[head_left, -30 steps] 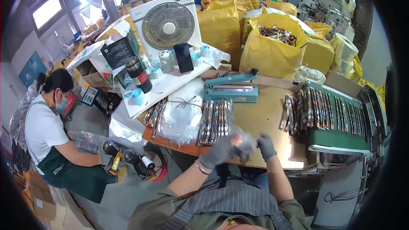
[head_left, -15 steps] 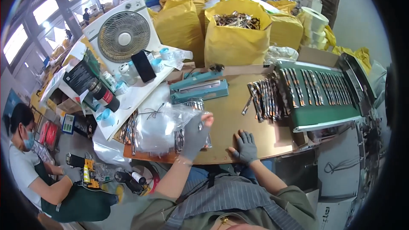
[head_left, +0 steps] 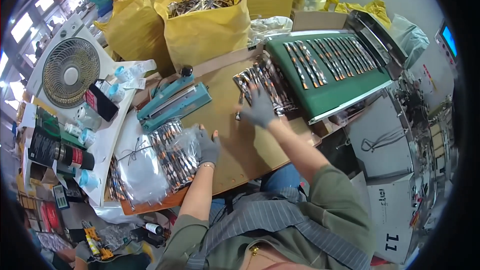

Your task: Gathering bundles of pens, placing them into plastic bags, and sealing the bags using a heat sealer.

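My left hand (head_left: 207,148), in a grey glove with bare fingertips, is at the right side of a crinkled clear plastic bag (head_left: 186,142). Its fingers seem bent at the bag's edge, partly hidden. Beneath and beside that bag lie several slim stick packets (head_left: 169,154), dark with orange and white patterning. My right hand (head_left: 261,107), gloved alike and slightly blurred, stretches with spread fingers over the near left side of a loose pile of such packets (head_left: 274,86). It holds nothing that I can see.
A teal bar sealer (head_left: 176,106) stands at the table's far left side. Rows of packets lie on the green conveyor (head_left: 337,89) at right. Flat clear bags (head_left: 142,172) lie at left, beside a white shelf with a fan (head_left: 71,76). A yellow sack (head_left: 206,37) stands behind.
My right hand has moved from the table's front edge out to the packet pile. My left hand has come down beside the bag, uncovering packets. The view has swung right.
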Available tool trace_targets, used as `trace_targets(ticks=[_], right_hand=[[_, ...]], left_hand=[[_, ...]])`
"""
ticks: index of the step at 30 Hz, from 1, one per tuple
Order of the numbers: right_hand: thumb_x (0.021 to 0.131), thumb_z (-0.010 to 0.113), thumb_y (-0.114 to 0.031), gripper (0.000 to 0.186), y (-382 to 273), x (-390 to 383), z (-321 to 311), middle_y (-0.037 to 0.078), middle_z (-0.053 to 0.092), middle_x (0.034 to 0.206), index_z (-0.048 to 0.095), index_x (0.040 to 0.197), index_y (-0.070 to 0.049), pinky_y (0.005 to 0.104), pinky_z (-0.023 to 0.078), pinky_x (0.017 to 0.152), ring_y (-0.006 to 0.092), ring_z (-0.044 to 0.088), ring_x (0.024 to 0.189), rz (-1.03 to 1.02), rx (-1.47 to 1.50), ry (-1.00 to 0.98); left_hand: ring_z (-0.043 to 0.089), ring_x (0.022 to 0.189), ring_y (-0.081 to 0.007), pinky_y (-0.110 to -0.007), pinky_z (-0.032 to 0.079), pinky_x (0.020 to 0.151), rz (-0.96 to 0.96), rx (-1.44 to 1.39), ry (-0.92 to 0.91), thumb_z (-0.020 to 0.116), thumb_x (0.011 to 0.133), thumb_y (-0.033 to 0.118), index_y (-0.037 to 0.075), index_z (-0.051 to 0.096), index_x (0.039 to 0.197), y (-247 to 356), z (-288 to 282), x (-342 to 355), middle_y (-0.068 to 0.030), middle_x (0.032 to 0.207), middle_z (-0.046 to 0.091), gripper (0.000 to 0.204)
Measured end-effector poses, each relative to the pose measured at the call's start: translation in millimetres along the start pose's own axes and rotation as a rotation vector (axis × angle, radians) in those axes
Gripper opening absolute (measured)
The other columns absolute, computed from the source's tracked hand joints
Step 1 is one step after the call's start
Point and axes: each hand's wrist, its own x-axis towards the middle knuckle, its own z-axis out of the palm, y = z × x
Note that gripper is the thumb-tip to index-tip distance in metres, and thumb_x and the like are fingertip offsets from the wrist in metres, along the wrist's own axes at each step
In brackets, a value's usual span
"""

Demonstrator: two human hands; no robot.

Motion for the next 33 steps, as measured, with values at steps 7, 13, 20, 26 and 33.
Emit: trace_targets(ticks=[7, 13, 20, 26, 33], right_hand=[[0.065, 0.069, -0.058, 0.098, 117, 75, 17, 0.03, 0.051, 0.123, 0.034, 0.136, 0.001, 0.0407, 0.043, 0.095, 0.0403, 0.053, 0.112, 0.573, 0.02, -0.104], [0.073, 0.077, -0.019, 0.048, 82, 54, 11, 0.012, 0.064, 0.101, 0.06, 0.112, 0.002, 0.0284, 0.048, 0.063, 0.0163, 0.06, 0.079, 0.493, 1.068, -0.111], [0.083, 0.058, -0.043, 0.064, 78, -115, 7, 0.025, 0.043, 0.131, 0.044, 0.127, 0.001, 0.0445, 0.033, 0.104, 0.0389, 0.039, 0.124, -0.08, 0.228, 0.124], [0.081, 0.057, -0.038, 0.054, 65, -167, -13, 0.026, 0.045, 0.127, 0.049, 0.116, 0.003, 0.0458, 0.035, 0.102, 0.0411, 0.043, 0.119, -0.084, 0.033, 0.147], [0.078, 0.059, -0.036, 0.049, 57, -161, -10, 0.027, 0.048, 0.121, 0.053, 0.106, 0.004, 0.0474, 0.035, 0.101, 0.0419, 0.045, 0.115, -0.139, -0.002, 0.194]], left_hand=[[0.029, 0.13, -0.0424, -0.047, 0.021, 0.109, -0.115, -0.188, -0.067, 0.053, 0.09, 0.04, -0.006, 0.042, 0.129, 9, -9, 9, -0.0274, 0.139, 0.033, 0.061], [0.037, 0.126, -0.0401, -0.043, 0.027, 0.106, -0.027, -0.543, -0.145, 0.053, 0.09, 0.044, -0.008, 0.039, 0.13, 42, 40, 63, -0.0304, 0.134, 0.039, 0.067], [0.026, 0.135, -0.0379, -0.04, 0.022, 0.111, -0.006, -0.265, -0.186, 0.049, 0.091, 0.048, -0.008, 0.03, 0.137, -1, 52, 63, -0.0279, 0.145, 0.026, 0.075], [0.037, 0.127, -0.0394, -0.042, 0.028, 0.108, 0.125, -0.197, -0.16, 0.046, 0.092, 0.05, -0.009, 0.04, 0.131, 19, 52, 70, -0.0273, 0.136, 0.04, 0.071], [0.041, 0.123, -0.039, -0.042, 0.031, 0.105, 0.15, -0.206, -0.134, 0.043, 0.092, 0.052, -0.006, 0.042, 0.13, 3, 61, 78, -0.0259, 0.134, 0.043, 0.07]])
